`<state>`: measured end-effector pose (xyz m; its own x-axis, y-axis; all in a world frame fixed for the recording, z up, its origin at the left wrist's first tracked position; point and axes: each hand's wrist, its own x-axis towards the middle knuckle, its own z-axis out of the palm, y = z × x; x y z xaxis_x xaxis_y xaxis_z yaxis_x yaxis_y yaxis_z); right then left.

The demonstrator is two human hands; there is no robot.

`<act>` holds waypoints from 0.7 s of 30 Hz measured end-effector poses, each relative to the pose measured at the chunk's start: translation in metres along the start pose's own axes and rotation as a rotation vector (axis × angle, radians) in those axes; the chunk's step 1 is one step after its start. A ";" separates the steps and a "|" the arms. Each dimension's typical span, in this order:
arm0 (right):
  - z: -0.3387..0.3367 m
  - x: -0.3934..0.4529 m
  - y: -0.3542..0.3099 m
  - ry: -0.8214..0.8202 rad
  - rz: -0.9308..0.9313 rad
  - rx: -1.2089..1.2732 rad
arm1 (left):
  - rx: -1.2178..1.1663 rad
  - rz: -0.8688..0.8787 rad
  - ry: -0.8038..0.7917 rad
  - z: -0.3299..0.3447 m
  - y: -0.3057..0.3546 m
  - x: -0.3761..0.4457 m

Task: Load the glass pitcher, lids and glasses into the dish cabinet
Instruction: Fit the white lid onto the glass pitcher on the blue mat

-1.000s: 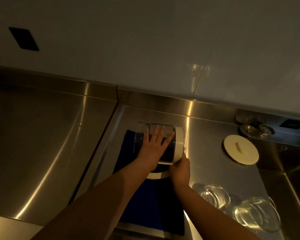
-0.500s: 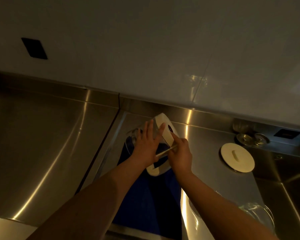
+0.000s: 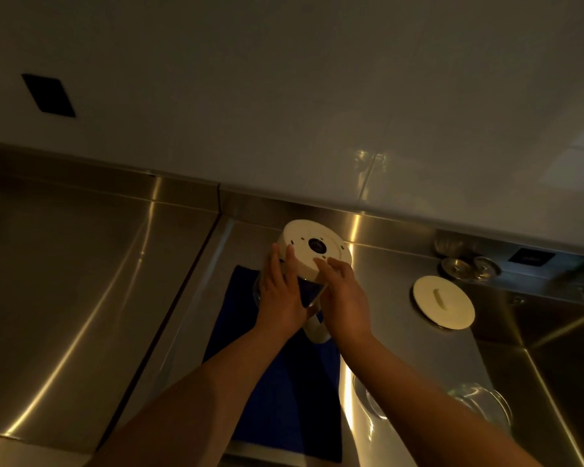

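Note:
The glass pitcher (image 3: 314, 246) is lifted above the blue cloth (image 3: 284, 399) and tipped so that its round white base faces me. My left hand (image 3: 280, 294) lies against the left side of its clear body with the fingers stretched up toward the base. My right hand (image 3: 346, 298) grips the right side, fingers curled at the base rim; a white handle part shows below it. A round white lid (image 3: 444, 303) lies flat on the steel counter to the right. Two clear glasses (image 3: 479, 399) sit at the lower right, one partly behind my right forearm.
The steel counter (image 3: 81, 298) runs left and right under a white tiled wall. Small metal and glass pieces (image 3: 469, 266) stand at the back right. A sink basin (image 3: 570, 365) drops away at the far right. A dark wall plate (image 3: 48, 95) is at upper left.
The pitcher has been raised off the cloth and rotated, so its white base now points up toward me. Both hands moved up and back with it.

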<state>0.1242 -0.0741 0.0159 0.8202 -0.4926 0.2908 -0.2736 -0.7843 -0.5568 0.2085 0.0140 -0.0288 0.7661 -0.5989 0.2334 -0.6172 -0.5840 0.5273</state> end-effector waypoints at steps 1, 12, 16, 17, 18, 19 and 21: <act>0.000 0.000 0.000 -0.009 -0.010 -0.015 | -0.025 -0.005 0.014 0.002 0.000 -0.001; 0.020 -0.005 -0.006 -0.136 -0.027 -0.054 | -0.091 -0.112 0.023 0.017 -0.016 -0.017; 0.030 -0.011 -0.009 -0.145 -0.090 -0.156 | -0.140 -0.148 0.024 0.016 -0.023 -0.022; 0.033 -0.012 -0.010 -0.157 -0.094 -0.168 | -0.149 -0.155 0.024 0.015 -0.025 -0.022; 0.035 -0.013 -0.011 -0.166 -0.098 -0.180 | -0.151 -0.162 0.024 0.015 -0.027 -0.023; 0.038 -0.015 -0.012 -0.171 -0.100 -0.185 | -0.150 -0.165 0.024 0.014 -0.029 -0.023; 0.041 -0.017 -0.011 -0.171 -0.099 -0.180 | -0.144 -0.156 0.015 0.012 -0.034 -0.023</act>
<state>0.1341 -0.0414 -0.0151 0.9165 -0.3507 0.1926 -0.2597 -0.8876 -0.3805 0.2093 0.0409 -0.0617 0.8537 -0.4984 0.1509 -0.4592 -0.5839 0.6694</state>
